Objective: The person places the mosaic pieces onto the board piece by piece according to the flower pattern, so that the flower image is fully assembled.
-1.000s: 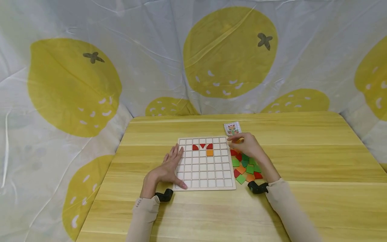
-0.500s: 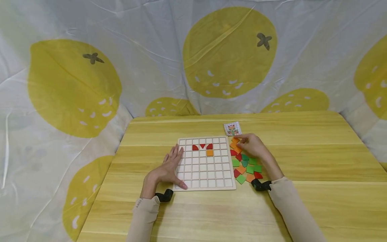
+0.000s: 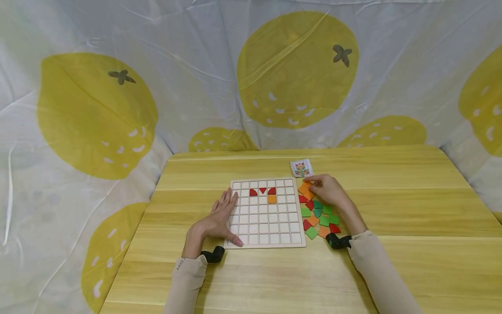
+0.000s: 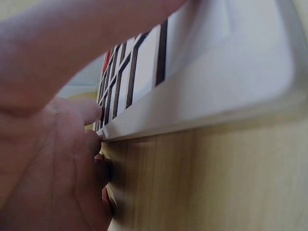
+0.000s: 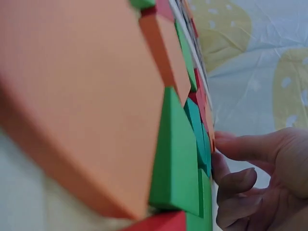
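A pale wooden grid board (image 3: pixel 259 227) lies flat on the table. Its upper cells hold two red quarter-round tiles (image 3: pixel 272 191), a red triangle (image 3: pixel 262 190) and an orange square (image 3: pixel 272 199). My left hand (image 3: pixel 215 220) rests along the board's left side, fingers spread, thumb on the lower left corner. At the top of the loose tile pile, my right hand (image 3: pixel 327 189) pinches an orange tile (image 3: pixel 308 183) between thumb and forefinger; the fingers partly hide it. In the right wrist view, the thumb and forefinger of the right hand (image 5: pixel 260 178) meet at the far end of the pile.
Loose green, red and orange tiles (image 3: pixel 324 220) lie beside the board's right edge, some overlapping. A small pattern card (image 3: pixel 301 168) lies behind the board's upper right corner. The wooden table (image 3: pixel 392 187) ends at a lemon-print curtain (image 3: pixel 298 69).
My right hand moved slightly right, away from the board's edge, and its fingertips closed on an orange tile at the top of the pile. The left hand and the board stayed still.
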Motion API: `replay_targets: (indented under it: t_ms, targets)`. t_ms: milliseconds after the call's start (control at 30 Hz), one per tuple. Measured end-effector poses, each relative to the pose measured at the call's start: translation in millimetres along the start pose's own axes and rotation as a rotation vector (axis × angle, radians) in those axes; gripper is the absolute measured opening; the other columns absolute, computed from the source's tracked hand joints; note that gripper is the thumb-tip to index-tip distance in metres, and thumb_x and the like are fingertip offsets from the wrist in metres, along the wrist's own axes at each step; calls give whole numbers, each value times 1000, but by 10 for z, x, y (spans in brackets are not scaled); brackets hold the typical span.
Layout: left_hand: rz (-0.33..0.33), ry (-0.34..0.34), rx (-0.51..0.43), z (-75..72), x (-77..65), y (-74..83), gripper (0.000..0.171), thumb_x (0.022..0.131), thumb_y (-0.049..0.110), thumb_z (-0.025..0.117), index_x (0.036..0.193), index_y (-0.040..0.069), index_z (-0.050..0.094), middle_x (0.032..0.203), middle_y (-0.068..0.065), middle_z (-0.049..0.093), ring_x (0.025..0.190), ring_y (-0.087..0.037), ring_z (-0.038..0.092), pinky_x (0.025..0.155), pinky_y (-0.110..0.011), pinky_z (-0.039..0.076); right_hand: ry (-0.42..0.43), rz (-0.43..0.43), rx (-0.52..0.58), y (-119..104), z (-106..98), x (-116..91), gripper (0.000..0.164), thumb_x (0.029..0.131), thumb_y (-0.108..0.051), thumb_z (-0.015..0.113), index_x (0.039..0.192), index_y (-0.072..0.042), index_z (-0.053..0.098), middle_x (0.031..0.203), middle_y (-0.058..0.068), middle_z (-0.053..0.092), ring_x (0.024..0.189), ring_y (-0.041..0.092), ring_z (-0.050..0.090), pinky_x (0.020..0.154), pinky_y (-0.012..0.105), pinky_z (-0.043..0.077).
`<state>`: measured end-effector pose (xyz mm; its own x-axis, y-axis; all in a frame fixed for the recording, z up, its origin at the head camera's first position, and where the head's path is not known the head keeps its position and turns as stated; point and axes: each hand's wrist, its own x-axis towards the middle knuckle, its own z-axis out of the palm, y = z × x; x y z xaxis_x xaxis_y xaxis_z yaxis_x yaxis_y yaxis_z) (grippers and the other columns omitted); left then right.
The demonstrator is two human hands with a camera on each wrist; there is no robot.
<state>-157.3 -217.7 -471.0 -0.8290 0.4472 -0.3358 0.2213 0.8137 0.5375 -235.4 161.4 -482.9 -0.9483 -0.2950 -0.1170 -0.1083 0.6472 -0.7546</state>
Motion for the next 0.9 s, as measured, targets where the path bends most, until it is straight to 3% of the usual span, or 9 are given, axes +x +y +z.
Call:
replay_targets:
  t_ms: [133,400,600,900]
  targets:
    - [0,-1,2,8,0,-5,152,63,44,99,165,3,-7,170,-20,-25,160,-39,-19,131,-61,-3,7,32,2,19,-1,-11,33,102,-9,60,133,-4,70,107,21,71,61,17,44,57,26,38]
    - [0,1,12,4,0,-1,152,64,45,98,165,4,-7,171,-20,-24,160,-39,-18,131,-61,-2,31,36,21,81,-36,-17,31,98,-11,67,129,-4,72,101,17,70,77,21,56,62,26,44]
    - [5,4,6,-2,-4,17,151,64,45,99,165,3,-6,171,-20,-23,160,-40,-17,131,-62,-2,55,49,50,67,-40,-31,35,96,-13,72,129,-1,70,108,19,69,90,25,62,75,28,49]
    - [5,9,-9,-4,-14,2,151,64,45,98,165,3,-6,171,-20,-24,160,-39,-18,130,-61,-3,58,42,32,42,-31,-17,29,98,-13,71,124,-2,73,110,21,71,97,30,65,77,28,50]
